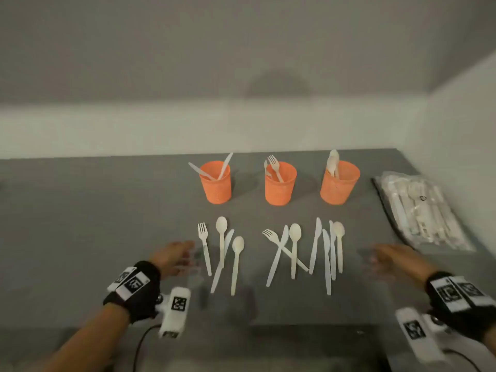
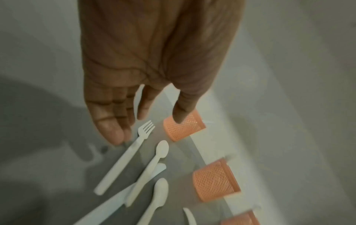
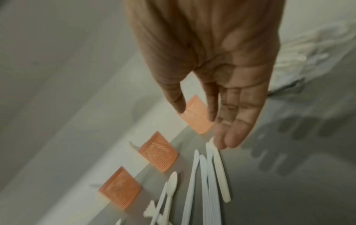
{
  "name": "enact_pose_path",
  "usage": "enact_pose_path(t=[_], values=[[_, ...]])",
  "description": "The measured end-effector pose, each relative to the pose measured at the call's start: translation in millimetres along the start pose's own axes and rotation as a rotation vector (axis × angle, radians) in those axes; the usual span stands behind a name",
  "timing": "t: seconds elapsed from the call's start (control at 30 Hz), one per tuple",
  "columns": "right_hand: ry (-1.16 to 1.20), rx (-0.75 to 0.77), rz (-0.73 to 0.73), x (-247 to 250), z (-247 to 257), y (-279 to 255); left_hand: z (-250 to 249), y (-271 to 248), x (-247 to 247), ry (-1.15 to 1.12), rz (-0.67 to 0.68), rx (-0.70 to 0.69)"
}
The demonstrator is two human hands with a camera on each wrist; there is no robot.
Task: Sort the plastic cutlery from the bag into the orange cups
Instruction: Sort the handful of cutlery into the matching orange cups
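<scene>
Three orange mesh cups stand in a row: the left cup [image 1: 215,182] holds knives, the middle cup [image 1: 280,183] forks, the right cup [image 1: 339,182] spoons. In front of them lie two loose groups of white cutlery, a left group [image 1: 221,251] and a right group [image 1: 311,251], with forks, spoons and knives mixed. My left hand [image 1: 178,257] hovers open just left of the nearest fork [image 2: 127,158], holding nothing. My right hand [image 1: 386,257] is open and blurred, right of the right group; its fingertips [image 3: 227,140] are near a spoon [image 3: 219,170].
A clear plastic bag [image 1: 418,210] with more cutlery lies at the right of the grey table [image 1: 80,224], close to the wall corner. White walls close the back and right side. The table's front edge runs near my wrists.
</scene>
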State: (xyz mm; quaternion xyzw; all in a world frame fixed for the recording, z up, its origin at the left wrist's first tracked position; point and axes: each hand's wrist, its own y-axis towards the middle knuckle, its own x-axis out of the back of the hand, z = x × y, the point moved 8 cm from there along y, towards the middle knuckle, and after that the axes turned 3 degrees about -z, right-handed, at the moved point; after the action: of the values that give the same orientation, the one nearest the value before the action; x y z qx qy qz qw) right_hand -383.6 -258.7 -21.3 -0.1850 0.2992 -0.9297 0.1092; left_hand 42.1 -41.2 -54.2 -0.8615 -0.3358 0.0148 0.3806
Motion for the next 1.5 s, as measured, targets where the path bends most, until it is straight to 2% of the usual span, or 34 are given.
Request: enact_pose_path(t=[0.1, 0.23, 0.37, 0.5, 0.67, 0.83, 0.97, 1.1, 1.3, 1.5], values=[[-0.109, -0.101, -0.036, -7.4, -3.6, 28.1, -1.7, 18.9, -7.0, -0.009, -0.008, 0.103], [-0.176, -0.170, 0.008, -36.9, -14.4, 52.3, -1.0, 41.9, -28.5, -0.026, 0.004, 0.117], [-0.311, -0.135, 0.065, -76.7, -30.7, 119.5, -7.8, 40.2, -71.8, 0.068, 0.095, 0.134], [-0.594, -0.085, 0.069, -122.9, 16.0, 56.1, -9.4, 32.5, -124.8, 0.125, 0.213, 0.134], [-0.883, 0.072, 0.074, -170.3, 19.8, 41.5, -13.9, -2.1, -190.4, 0.190, 0.394, 0.111], [-1.041, 0.249, -0.043, -178.5, 24.4, 37.0, -15.4, -7.0, -215.9, 0.168, 0.419, 0.135], [-1.062, 0.252, 0.008, -185.9, 22.8, 39.1, -17.9, -10.5, -222.5, 0.121, 0.432, 0.143], [-1.090, 0.259, -0.035, -181.1, 24.0, 44.8, -19.2, -11.9, -227.4, 0.057, 0.451, 0.115], [-1.093, 0.265, -0.013, -177.8, 23.4, 48.1, -18.6, -14.8, -233.3, -0.067, 0.474, 0.119], [-1.125, 0.411, -0.052, -179.4, 28.0, 45.6, -17.0, -16.5, -235.1, -0.174, 0.466, 0.101]])
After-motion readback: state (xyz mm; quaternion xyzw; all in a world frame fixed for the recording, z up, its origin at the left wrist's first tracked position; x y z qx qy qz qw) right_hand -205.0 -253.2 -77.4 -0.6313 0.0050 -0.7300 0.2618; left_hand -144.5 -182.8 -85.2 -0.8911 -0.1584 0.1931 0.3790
